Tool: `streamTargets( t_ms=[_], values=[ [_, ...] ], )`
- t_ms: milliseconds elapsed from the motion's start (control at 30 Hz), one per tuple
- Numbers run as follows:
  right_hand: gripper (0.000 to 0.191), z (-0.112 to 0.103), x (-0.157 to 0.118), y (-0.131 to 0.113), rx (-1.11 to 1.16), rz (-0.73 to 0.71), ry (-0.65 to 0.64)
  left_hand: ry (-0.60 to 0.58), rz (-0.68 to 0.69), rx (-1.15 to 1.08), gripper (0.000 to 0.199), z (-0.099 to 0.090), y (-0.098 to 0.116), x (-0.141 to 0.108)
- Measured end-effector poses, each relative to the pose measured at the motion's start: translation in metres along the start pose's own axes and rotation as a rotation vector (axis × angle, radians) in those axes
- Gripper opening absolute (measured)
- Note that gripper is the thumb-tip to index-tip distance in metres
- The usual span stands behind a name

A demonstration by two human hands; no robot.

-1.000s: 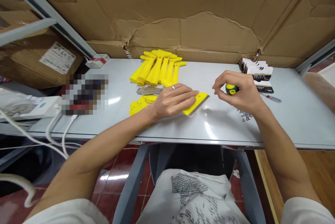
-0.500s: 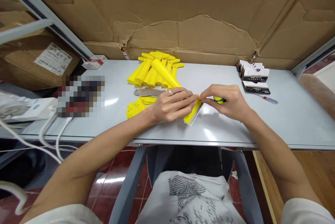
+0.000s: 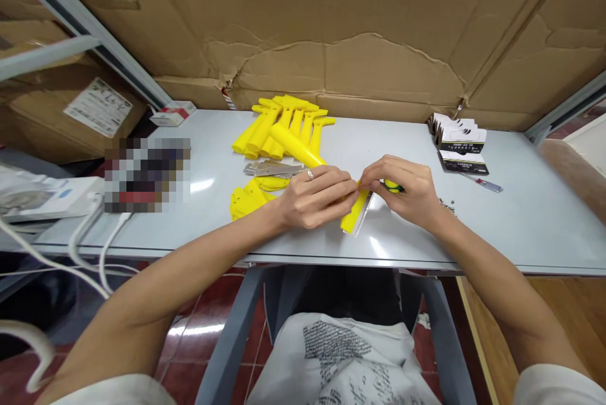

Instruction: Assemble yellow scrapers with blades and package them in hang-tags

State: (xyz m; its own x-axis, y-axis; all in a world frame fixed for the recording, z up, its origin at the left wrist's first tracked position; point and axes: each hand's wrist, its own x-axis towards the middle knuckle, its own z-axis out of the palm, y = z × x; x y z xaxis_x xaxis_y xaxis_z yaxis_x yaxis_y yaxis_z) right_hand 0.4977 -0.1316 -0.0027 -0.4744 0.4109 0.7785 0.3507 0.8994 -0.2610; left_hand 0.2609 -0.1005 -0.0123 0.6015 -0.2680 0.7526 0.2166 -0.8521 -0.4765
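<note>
My left hand (image 3: 319, 197) is closed around a yellow plastic scraper (image 3: 351, 219), whose long handle points away toward the back left. A thin metal or clear strip runs along the scraper's right edge. The thumb and fingers of my right hand (image 3: 400, 187) pinch at the scraper head beside my left fingertips; whether a small part is between them is hidden. Tucked in the right palm is a green-and-yellow screwdriver handle (image 3: 392, 185); its shaft does not show. Flat metal blades (image 3: 272, 169) and yellow plastic pieces (image 3: 249, 201) lie left of my left hand.
Several yellow scraper handles (image 3: 279, 124) are heaped at the back. Folded black-and-white cards (image 3: 461, 140) stand at the right, near a small clear-handled screwdriver (image 3: 487, 185). Tiny screws (image 3: 447, 206) lie by my right wrist. White cables (image 3: 111, 247) hang at the left edge.
The scraper head has shifted slightly right and toward me, with both hands still on it. The tiny screws beside my right wrist now show.
</note>
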Motion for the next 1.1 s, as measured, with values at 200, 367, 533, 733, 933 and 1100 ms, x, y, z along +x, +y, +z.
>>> streamTargets(
  t_ms=[200, 367, 533, 733, 933, 1100],
  values=[
    [0.017, 0.002, 0.002, -0.001, -0.011, -0.073, 0.02, 0.036, -0.03, 0.055, 0.02, 0.001, 0.001, 0.001],
    [0.017, 0.003, 0.002, 0.0, 0.015, -0.104, 0.052, 0.073, -0.086, 0.015, 0.016, 0.003, 0.001, -0.001],
    [0.019, 0.001, 0.002, -0.001, 0.024, -0.092, 0.066, 0.084, -0.091, 0.02, 0.013, 0.005, -0.001, -0.007],
    [0.028, -0.002, -0.004, -0.003, 0.029, -0.064, 0.032, 0.113, -0.124, 0.017, 0.016, 0.005, -0.005, -0.009],
    [0.031, -0.02, -0.002, 0.0, -0.151, -0.002, -0.026, 0.049, -0.123, 0.095, 0.02, 0.003, -0.01, -0.009],
    [0.017, -0.071, -0.003, 0.026, -0.239, 0.304, -0.245, 0.104, -0.271, 0.115, 0.021, 0.005, -0.017, -0.015]
  ],
)
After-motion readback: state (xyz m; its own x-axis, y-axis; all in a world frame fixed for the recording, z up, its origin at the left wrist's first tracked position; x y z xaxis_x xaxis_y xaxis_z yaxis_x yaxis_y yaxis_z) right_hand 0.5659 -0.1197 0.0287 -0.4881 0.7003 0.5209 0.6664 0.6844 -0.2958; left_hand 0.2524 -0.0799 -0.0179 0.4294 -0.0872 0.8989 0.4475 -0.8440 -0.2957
